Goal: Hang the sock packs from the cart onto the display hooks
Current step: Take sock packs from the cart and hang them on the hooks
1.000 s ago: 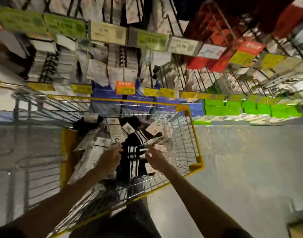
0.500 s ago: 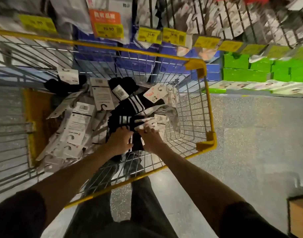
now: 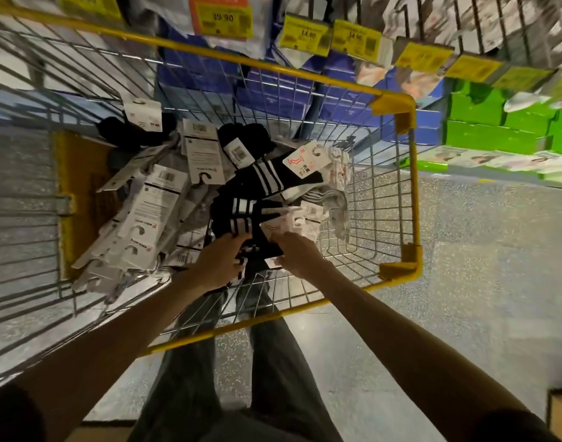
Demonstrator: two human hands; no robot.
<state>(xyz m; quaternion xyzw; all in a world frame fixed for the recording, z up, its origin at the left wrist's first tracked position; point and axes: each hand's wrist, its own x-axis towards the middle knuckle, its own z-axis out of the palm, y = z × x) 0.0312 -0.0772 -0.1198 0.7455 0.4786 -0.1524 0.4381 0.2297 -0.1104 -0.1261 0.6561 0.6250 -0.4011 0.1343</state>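
1. The task's thing now in hand is a black striped sock pack (image 3: 238, 215). It lies inside the cart (image 3: 412, 193), close to the cart's near rim and toward its right half.
2. The left hand (image 3: 219, 263) curls its fingers (image 3: 238, 242) over the black body of that pack, and seems to grip it.
3. The right hand (image 3: 297, 255) pinches the pack's white card header (image 3: 274, 226) just beside the left hand. The two hands nearly touch.
4. The pack's long axis appears to run from the cart's near rim toward its far rim, directly ahead of both sets of fingers. The hanging end sits on the right hand's side, so that hand looks better placed to lead it to a hook.
5. The display hooks themselves are too blurred to pick out. The racks stand beyond the cart's far rim, so the lift must go up and forward.
6. More white-carded packs (image 3: 145, 218) are heaped in the cart's left half.
7. Two yellow price tags (image 3: 305, 35) past the far rim read "14.90". An orange tag (image 3: 222, 17) seems to read "19.90". Cards in the cart show barcodes, and one has a red sock outline (image 3: 300, 161). The brand print is unreadable.
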